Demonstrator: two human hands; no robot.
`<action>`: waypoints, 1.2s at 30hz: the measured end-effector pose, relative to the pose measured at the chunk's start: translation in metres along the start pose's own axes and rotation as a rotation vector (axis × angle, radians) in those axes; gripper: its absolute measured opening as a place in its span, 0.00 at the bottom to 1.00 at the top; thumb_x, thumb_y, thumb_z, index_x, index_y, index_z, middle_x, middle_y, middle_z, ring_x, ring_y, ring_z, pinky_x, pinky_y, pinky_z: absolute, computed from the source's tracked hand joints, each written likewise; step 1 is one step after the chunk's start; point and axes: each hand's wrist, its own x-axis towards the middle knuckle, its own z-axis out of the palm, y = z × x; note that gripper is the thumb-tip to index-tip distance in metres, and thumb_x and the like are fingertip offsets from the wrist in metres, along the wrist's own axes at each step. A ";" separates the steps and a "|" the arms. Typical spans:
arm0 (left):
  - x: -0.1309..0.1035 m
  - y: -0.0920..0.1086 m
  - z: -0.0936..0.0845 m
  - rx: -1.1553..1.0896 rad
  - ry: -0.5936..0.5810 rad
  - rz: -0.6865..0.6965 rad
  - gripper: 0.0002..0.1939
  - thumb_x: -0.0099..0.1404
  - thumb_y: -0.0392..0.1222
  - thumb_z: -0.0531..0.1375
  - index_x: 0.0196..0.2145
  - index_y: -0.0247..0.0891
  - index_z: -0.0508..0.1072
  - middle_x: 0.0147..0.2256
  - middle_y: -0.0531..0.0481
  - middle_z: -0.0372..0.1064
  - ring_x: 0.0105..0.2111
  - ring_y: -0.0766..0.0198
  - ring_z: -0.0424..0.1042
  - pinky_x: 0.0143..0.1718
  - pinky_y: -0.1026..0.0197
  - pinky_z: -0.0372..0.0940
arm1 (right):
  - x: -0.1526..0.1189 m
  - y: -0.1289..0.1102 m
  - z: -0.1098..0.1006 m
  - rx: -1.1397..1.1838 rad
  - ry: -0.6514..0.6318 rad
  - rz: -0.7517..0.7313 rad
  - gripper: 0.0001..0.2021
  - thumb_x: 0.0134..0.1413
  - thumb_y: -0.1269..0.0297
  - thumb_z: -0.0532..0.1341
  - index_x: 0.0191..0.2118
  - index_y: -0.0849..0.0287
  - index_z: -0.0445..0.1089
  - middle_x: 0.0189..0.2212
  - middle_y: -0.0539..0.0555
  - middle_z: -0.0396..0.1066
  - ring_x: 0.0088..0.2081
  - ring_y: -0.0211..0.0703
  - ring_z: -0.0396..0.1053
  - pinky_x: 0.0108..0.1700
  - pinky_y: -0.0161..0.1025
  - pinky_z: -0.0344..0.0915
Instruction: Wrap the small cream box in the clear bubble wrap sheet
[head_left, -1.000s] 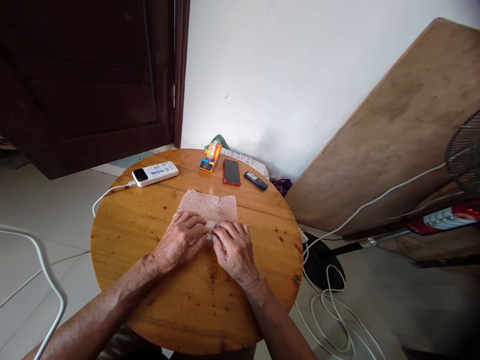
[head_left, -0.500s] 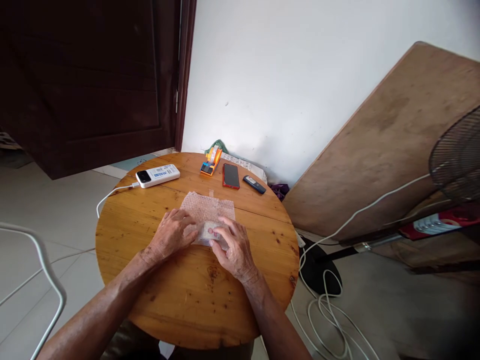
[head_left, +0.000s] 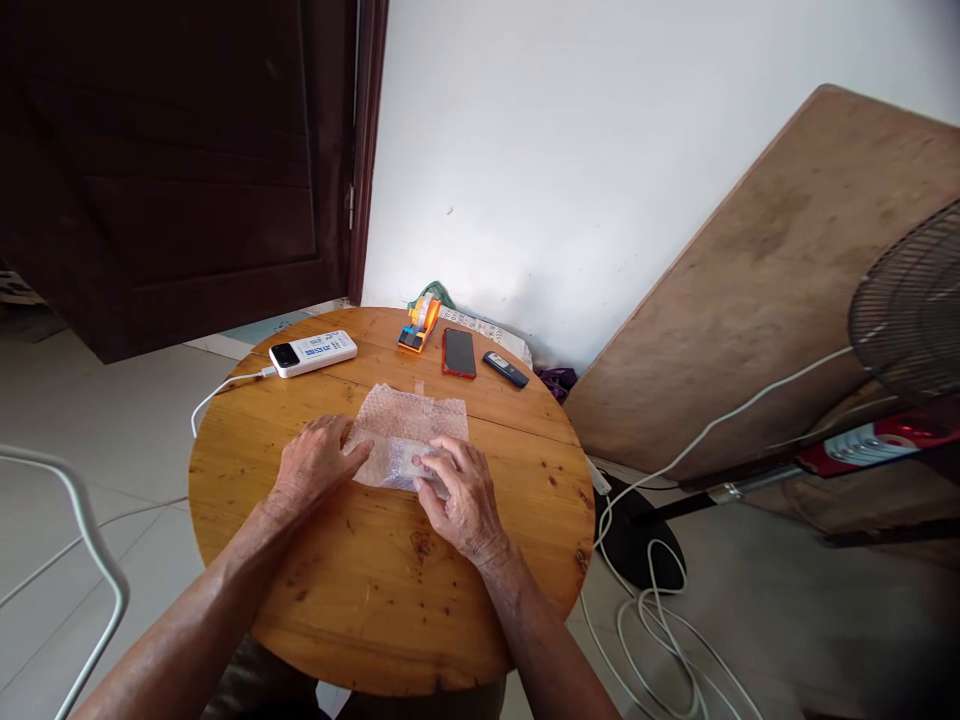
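Observation:
A sheet of bubble wrap (head_left: 411,410) lies on the round wooden table, its near part folded over a small pale flat item (head_left: 414,460) that shows through the plastic. My right hand (head_left: 463,500) rests on the right part of this fold, fingers bent and apart, partly covering the item. At the wrap's left edge is my left hand (head_left: 316,462), its thumb stretched towards the fold and its fingers loosely spread. What lies under my right palm is hidden.
Towards the back of the round table (head_left: 375,560) are a white power bank (head_left: 319,352) with a cable, an orange tape dispenser (head_left: 420,322), a red-edged phone (head_left: 458,352) and a dark handheld device (head_left: 505,369). A fan (head_left: 911,310) and coiled cable stand at right.
My left hand has slid left, away from the small item, to the wrap's edge, baring more of the fold. My right hand has stayed nearly in place over the wrap.

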 end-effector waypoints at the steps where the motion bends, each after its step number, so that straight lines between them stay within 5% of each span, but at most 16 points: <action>1: 0.000 0.001 -0.003 -0.007 -0.036 -0.038 0.14 0.64 0.52 0.55 0.36 0.40 0.74 0.33 0.47 0.73 0.34 0.55 0.73 0.31 0.59 0.62 | 0.000 0.000 0.000 0.003 -0.003 0.005 0.08 0.56 0.66 0.60 0.42 0.55 0.72 0.49 0.58 0.68 0.50 0.51 0.67 0.51 0.48 0.62; 9: 0.003 0.001 -0.007 0.028 -0.175 -0.101 0.15 0.61 0.54 0.55 0.29 0.41 0.73 0.31 0.47 0.76 0.33 0.53 0.75 0.31 0.60 0.59 | 0.001 -0.001 0.000 0.022 -0.018 0.019 0.08 0.56 0.66 0.60 0.42 0.55 0.71 0.48 0.58 0.68 0.49 0.51 0.67 0.51 0.48 0.63; 15: 0.004 -0.003 0.000 -0.077 -0.156 -0.111 0.23 0.59 0.48 0.57 0.51 0.42 0.71 0.36 0.47 0.77 0.37 0.52 0.76 0.36 0.57 0.64 | 0.001 -0.001 -0.001 0.037 -0.028 0.017 0.08 0.57 0.66 0.59 0.43 0.55 0.71 0.47 0.58 0.69 0.49 0.50 0.67 0.51 0.47 0.64; 21: 0.006 -0.002 0.002 -0.355 -0.078 -0.074 0.28 0.59 0.47 0.56 0.56 0.36 0.67 0.30 0.51 0.76 0.30 0.60 0.74 0.35 0.61 0.66 | 0.002 -0.001 -0.001 0.039 -0.021 0.021 0.08 0.56 0.66 0.60 0.42 0.56 0.71 0.47 0.58 0.69 0.47 0.50 0.68 0.49 0.47 0.65; 30: 0.007 -0.009 0.007 -0.334 -0.105 -0.071 0.19 0.55 0.47 0.56 0.41 0.36 0.77 0.26 0.52 0.71 0.28 0.61 0.71 0.32 0.62 0.63 | 0.001 -0.001 0.000 0.045 -0.007 0.027 0.07 0.57 0.66 0.60 0.42 0.55 0.71 0.50 0.59 0.68 0.50 0.51 0.67 0.52 0.48 0.65; 36: 0.005 -0.008 0.007 -0.552 0.009 -0.048 0.20 0.58 0.49 0.55 0.40 0.34 0.77 0.26 0.51 0.71 0.26 0.64 0.68 0.28 0.63 0.64 | 0.001 0.000 0.001 0.038 -0.014 0.037 0.08 0.57 0.66 0.59 0.43 0.55 0.72 0.50 0.59 0.68 0.50 0.51 0.68 0.52 0.48 0.66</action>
